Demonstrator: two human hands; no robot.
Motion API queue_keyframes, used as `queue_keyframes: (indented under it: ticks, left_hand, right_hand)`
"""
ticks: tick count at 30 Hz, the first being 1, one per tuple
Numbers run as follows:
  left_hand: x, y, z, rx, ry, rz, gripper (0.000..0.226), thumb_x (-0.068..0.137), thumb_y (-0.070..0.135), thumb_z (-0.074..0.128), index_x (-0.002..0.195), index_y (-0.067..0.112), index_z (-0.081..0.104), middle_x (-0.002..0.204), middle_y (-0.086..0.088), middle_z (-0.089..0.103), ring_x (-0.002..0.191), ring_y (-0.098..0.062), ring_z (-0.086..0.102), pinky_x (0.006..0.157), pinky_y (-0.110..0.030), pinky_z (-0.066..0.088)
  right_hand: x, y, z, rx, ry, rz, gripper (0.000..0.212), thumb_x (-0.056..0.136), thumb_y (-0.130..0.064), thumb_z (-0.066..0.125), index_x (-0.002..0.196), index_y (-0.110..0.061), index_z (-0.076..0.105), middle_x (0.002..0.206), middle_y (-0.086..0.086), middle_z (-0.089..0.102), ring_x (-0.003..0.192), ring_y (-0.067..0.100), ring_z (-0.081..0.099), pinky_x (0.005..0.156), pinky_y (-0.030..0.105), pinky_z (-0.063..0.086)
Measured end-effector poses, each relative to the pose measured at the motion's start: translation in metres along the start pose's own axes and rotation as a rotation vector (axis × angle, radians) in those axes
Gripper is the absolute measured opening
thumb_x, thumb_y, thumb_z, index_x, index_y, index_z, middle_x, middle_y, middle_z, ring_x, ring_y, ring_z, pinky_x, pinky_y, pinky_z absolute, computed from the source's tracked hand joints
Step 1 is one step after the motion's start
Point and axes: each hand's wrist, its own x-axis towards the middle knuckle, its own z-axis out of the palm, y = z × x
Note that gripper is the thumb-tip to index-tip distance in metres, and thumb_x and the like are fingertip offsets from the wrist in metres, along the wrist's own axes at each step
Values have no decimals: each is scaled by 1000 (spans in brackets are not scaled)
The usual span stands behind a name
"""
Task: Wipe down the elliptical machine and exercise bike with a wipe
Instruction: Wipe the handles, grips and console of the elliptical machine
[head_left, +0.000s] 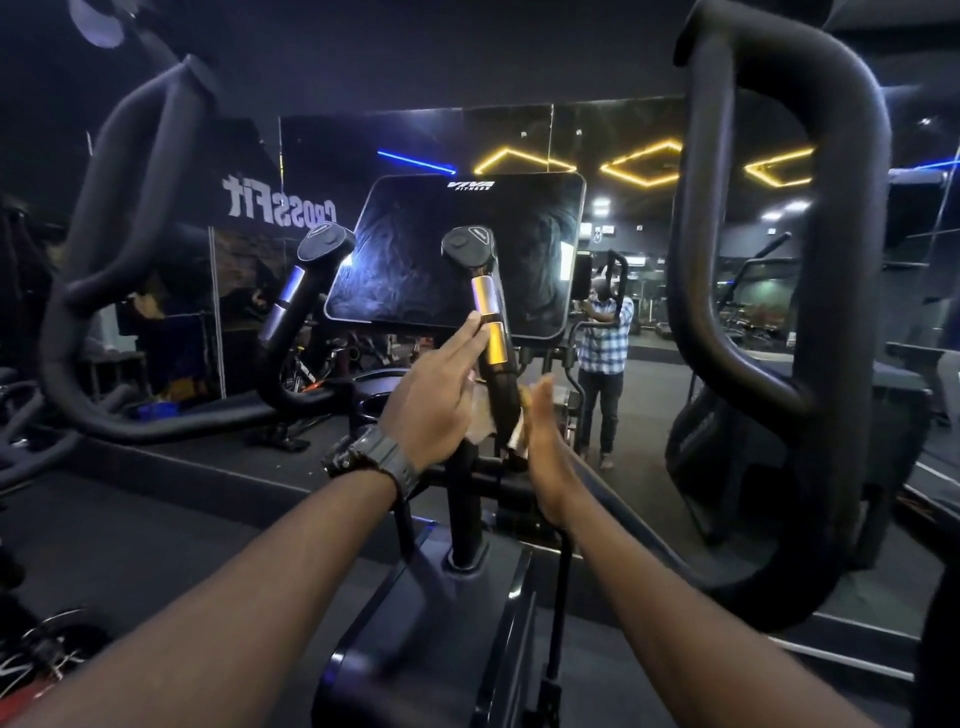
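Observation:
I stand at the elliptical machine, whose dark console screen faces me. Its right inner handlebar rises in front of the screen with metal sensor bands. My left hand, a black watch on its wrist, lies with straight fingers along the left side of that handlebar. My right hand is flat on the handlebar's right side lower down. A crumpled brownish wipe sits between my two palms around the bar, mostly hidden. The left inner handlebar stands untouched.
Big black moving arms loop up at the left and right of me. The machine's base housing is below my arms. A mirror wall ahead reflects a person in a checked shirt and the gym lights. Other equipment crowds the left floor.

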Motion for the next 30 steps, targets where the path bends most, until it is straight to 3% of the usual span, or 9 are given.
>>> queue_keyframes:
  ticks: [3,6,11,15,18,20,23,26,30]
  left_hand:
    - [-9,-5,2,105,-4,80,57,95,13,38,151,19,33,159,11,25,123,-19,48,102,-35,44]
    - [-14,-10,5,208,21,177,59,91,4,47,148,14,38,157,6,31,119,-22,50,100,-35,47]
    - [-25,-13,13,247,16,256,68,84,-5,56,148,12,38,158,5,30,110,-19,53,94,-29,50]
    - [-26,-17,15,264,10,295,71,83,-7,54,149,11,36,159,4,28,110,-21,54,95,-33,49]
    - [-25,-19,16,273,12,287,71,84,-7,54,150,13,35,159,5,27,110,-22,55,89,-36,52]
    - [-25,-19,18,283,9,285,72,84,-6,55,150,14,35,159,4,27,111,-23,55,89,-36,52]
    - [-26,-18,17,319,-16,323,70,82,-6,51,147,17,41,160,0,26,109,-23,54,92,-35,50]
    - [-24,-21,10,362,-55,371,70,79,-4,47,146,18,44,159,-1,27,106,-24,54,91,-37,51]
    - [-21,-23,2,379,-113,387,61,85,10,35,145,19,45,159,0,27,101,-26,56,78,-42,55]
  right_hand:
    - [-13,42,3,-192,63,-71,68,89,-78,28,136,-34,49,131,-11,56,125,3,50,108,31,38]
    - [-5,40,3,-68,75,-3,41,102,-55,23,130,-40,49,127,-24,55,120,-15,48,98,11,38]
    - [8,41,3,97,82,127,66,97,-68,17,133,-30,58,129,-6,65,122,7,59,107,35,42]
    - [-20,63,13,106,157,6,77,91,-76,24,147,-27,42,147,-12,48,138,2,39,117,31,27]
    - [1,50,8,152,128,191,93,80,-90,25,149,-28,40,151,-4,44,140,9,40,118,42,28]
    - [16,27,3,240,127,280,92,78,-92,24,140,-29,51,138,3,59,125,15,57,106,41,45]
    - [28,13,-1,486,134,414,77,91,-76,13,100,-24,68,86,-1,76,75,10,73,57,22,56]
    - [23,14,1,758,179,428,100,85,-84,15,126,-8,64,119,18,67,90,25,72,61,29,58]
    - [7,5,10,1154,270,480,102,80,-85,35,130,0,57,113,20,68,83,29,70,65,34,58]
